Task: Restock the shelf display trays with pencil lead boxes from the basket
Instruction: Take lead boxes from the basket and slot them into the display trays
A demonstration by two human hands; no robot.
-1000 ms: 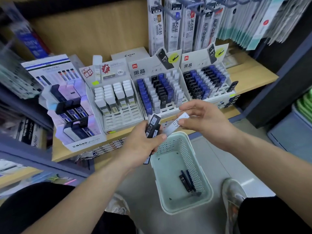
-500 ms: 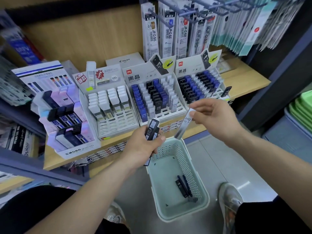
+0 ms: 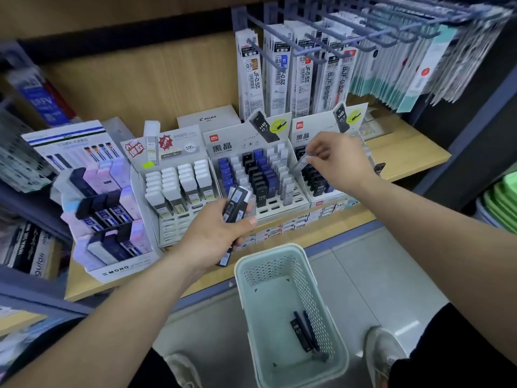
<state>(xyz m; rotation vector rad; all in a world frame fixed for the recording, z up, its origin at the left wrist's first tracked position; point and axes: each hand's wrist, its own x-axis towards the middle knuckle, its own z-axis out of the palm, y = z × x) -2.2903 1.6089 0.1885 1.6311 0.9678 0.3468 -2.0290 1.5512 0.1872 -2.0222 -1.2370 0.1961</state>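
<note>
Head view: right hand (image 3: pixel 342 163), one pale box (image 3: pixel 302 163); left hand (image 3: pixel 215 236), dark stack (image 3: pixel 237 204).

Just one cam here, head-mounted and wide-angle, tilted forward and down, pretty close to the shelf (image 3: pixel 405 152) with the basket (image 3: pixel 268 249) below.

Display trays (image 3: pixel 260 177) side by side on shelf (image 3: pixel 405 152), basket (image 3: pixel 291 309) below in front

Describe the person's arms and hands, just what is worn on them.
Both arms are bare right to the frame edge: no sleeve shows on the left forearm or the right forearm. The left hand and right hand wear no gloves, and no watch, bracelet or ring is visible.
</note>
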